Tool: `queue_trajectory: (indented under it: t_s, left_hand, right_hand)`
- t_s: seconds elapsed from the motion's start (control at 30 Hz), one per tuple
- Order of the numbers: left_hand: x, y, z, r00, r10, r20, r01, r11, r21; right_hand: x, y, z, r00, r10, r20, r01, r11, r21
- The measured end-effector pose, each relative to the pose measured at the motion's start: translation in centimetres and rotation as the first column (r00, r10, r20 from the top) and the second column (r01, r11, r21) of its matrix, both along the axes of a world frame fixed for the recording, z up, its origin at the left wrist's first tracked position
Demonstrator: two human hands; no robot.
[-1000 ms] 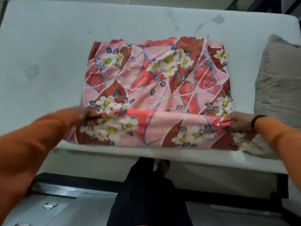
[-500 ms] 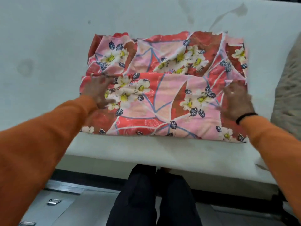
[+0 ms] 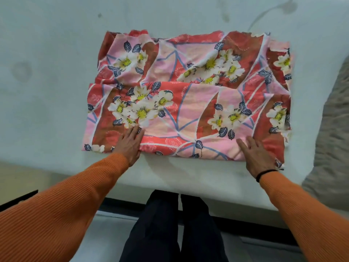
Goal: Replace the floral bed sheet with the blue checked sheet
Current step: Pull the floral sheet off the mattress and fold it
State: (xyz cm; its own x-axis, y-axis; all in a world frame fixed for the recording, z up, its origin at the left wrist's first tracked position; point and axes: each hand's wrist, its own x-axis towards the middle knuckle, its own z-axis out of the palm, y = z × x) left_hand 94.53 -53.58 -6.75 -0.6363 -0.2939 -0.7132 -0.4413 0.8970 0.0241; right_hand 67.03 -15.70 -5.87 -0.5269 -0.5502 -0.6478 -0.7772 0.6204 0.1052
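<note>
The floral bed sheet (image 3: 188,95), pink and red with white flowers, lies folded into a rectangle on the bare white mattress (image 3: 47,91). Its near part is doubled over the far part. My left hand (image 3: 130,144) lies flat with straight fingers on the near left of the fold. My right hand (image 3: 256,156), with a black band at the wrist, presses flat on the near right edge. Both arms wear orange sleeves. No blue checked sheet is in view.
A grey pillow (image 3: 332,133) lies at the right edge of the mattress. The mattress's near edge (image 3: 188,184) runs just below the sheet. My dark-trousered legs (image 3: 173,229) stand against the bed, with grey floor beneath.
One second ago both hands gripped the sheet's near edge and lifted it; they folded it away over the far part. Now both hands have slid back to the near edge and lie flat.
</note>
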Motion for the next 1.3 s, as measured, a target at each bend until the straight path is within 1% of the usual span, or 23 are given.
queue_trajectory:
  t_s: [0.13,0.17,0.27,0.33,0.43,0.53,0.57,0.6,0.63,0.67,0.73,0.77,0.8,0.83,0.9,0.93,0.97,1.0,1.07,1.17,1.23,1.27,1.3]
  left_hand:
    - [-0.1,-0.4,1.4,0.995,0.030,-0.092,-0.027,0.999,0.035]
    - [0.1,-0.3,1.9,0.994,0.037,-0.098,-0.033,0.998,0.047]
    - [1.4,0.9,3.9,0.990,0.057,-0.126,-0.048,0.996,0.069]
    - [2.7,1.7,4.7,0.991,0.084,-0.101,-0.071,0.989,0.126]
    - [5.1,3.1,6.5,0.999,0.043,0.017,-0.045,0.978,0.204]
    - [6.3,2.8,7.3,0.982,-0.049,0.181,0.000,0.966,0.258]
    - [6.3,2.3,7.6,0.977,-0.073,0.200,0.018,0.964,0.266]
    - [6.0,1.4,7.9,0.980,-0.061,0.191,0.007,0.962,0.274]
    - [5.6,0.5,8.0,0.988,-0.011,0.155,-0.032,0.962,0.273]
    - [5.1,-0.6,8.3,0.994,0.078,0.082,-0.097,0.960,0.262]
    - [3.5,-2.9,9.4,0.957,0.282,-0.071,-0.252,0.926,0.282]
    - [2.4,-4.3,10.0,0.937,0.334,-0.103,-0.290,0.907,0.307]
    - [1.3,-5.6,10.6,0.943,0.317,-0.096,-0.272,0.907,0.322]
    - [0.1,-6.9,11.2,0.963,0.262,-0.060,-0.233,0.925,0.302]
    - [-2.2,-9.5,11.6,0.996,0.069,0.064,-0.079,0.982,0.169]
    - [-3.4,-10.9,11.3,0.992,-0.008,0.123,-0.003,0.996,0.093]
    - [-4.6,-12.4,11.0,0.987,-0.055,0.150,0.049,0.998,0.043]
    - [-5.8,-14.0,10.9,0.989,-0.063,0.137,0.061,0.998,0.022]
    - [-8.2,-17.4,10.8,0.998,0.022,0.053,-0.023,1.000,0.006]
    - [-11.5,-21.7,10.1,0.987,0.154,-0.046,-0.154,0.988,0.003]
    - [-13.3,-23.4,8.7,0.963,0.244,-0.118,-0.250,0.967,-0.043]
    - [-13.8,-23.6,7.8,0.945,0.288,-0.154,-0.304,0.949,-0.089]
    - [-14.3,-23.5,6.9,0.938,0.298,-0.176,-0.325,0.933,-0.155]
  right_hand:
    - [0.0,-0.2,1.6,0.998,-0.036,0.052,0.043,0.991,-0.128]
    - [0.3,-0.2,2.4,0.995,-0.062,0.073,0.070,0.990,-0.125]
    - [2.0,0.6,4.1,0.977,-0.146,0.152,0.151,0.988,-0.021]
    - [3.4,1.3,4.5,0.959,-0.183,0.215,0.172,0.983,0.067]
    - [4.9,2.5,5.3,0.927,-0.177,0.331,0.094,0.963,0.252]
    - [5.0,2.5,6.5,0.853,-0.168,0.495,-0.047,0.919,0.393]
    - [4.5,2.3,7.1,0.827,-0.176,0.534,-0.076,0.906,0.416]
    - [3.5,2.0,7.6,0.809,-0.199,0.554,-0.077,0.898,0.434]
    - [2.2,1.8,8.0,0.802,-0.215,0.557,-0.063,0.897,0.438]
    - [0.5,1.3,8.5,0.806,-0.225,0.547,-0.037,0.904,0.426]
    - [-3.5,0.5,9.2,0.831,-0.219,0.512,0.040,0.940,0.338]
    - [-5.7,-0.1,9.7,0.832,-0.243,0.498,0.105,0.952,0.289]
    - [-7.9,-0.6,10.3,0.819,-0.300,0.488,0.193,0.947,0.257]
    - [-10.0,-1.1,10.7,0.797,-0.370,0.476,0.292,0.928,0.232]
    - [-14.0,-2.4,11.8,0.765,-0.472,0.438,0.437,0.880,0.186]
    - [-15.5,-3.1,12.2,0.765,-0.489,0.419,0.466,0.869,0.164]
    - [-16.8,-4.0,12.4,0.773,-0.494,0.398,0.479,0.866,0.143]
    - [-17.8,-4.9,12.5,0.783,-0.494,0.377,0.484,0.866,0.128]
    - [-19.3,-7.0,12.3,0.816,-0.484,0.317,0.487,0.870,0.076]
    - [-20.7,-9.6,11.4,0.874,-0.456,0.171,0.467,0.884,-0.033]
    - [-21.5,-10.3,9.6,0.859,-0.507,0.066,0.511,0.850,-0.128]
    - [-21.6,-10.4,8.9,0.827,-0.560,0.035,0.557,0.811,-0.178]
    - [-21.7,-10.4,8.0,0.784,-0.620,0.032,0.610,0.758,-0.231]
